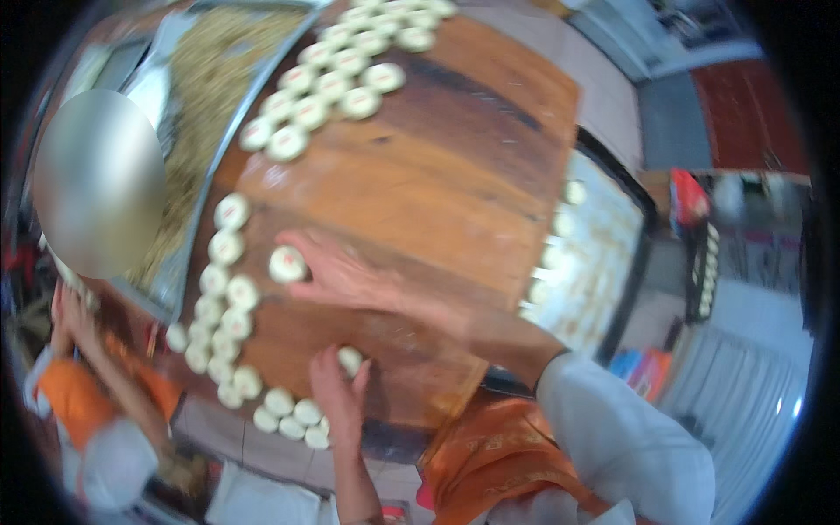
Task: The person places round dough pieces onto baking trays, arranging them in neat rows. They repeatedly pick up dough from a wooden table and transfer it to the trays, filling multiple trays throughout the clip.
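Observation:
Near the middle of the wooden table (407, 190), my right hand (335, 269) curves its thumb and fingers around a round, pale dough cake (287, 264) with a red mark on top. Lower down, my left hand (338, 390) has its thumb and fingers about another pale dough cake (350, 361), partly hidden by the fingers. Several similar cakes (226, 247) stand in a bent row to the left of my hands. More pale cakes (292, 428) lie along the near edge beside my left wrist. A larger group with red marks (333, 86) covers the top of the table.
A metal tray (223, 141) of crumbly, brownish filling borders the table at left. A co-worker's hands (75, 315) are at lower left. A black-rimmed baking tray (590, 262) with several cakes stands off the table's right edge. An orange apron (505, 446) shows below.

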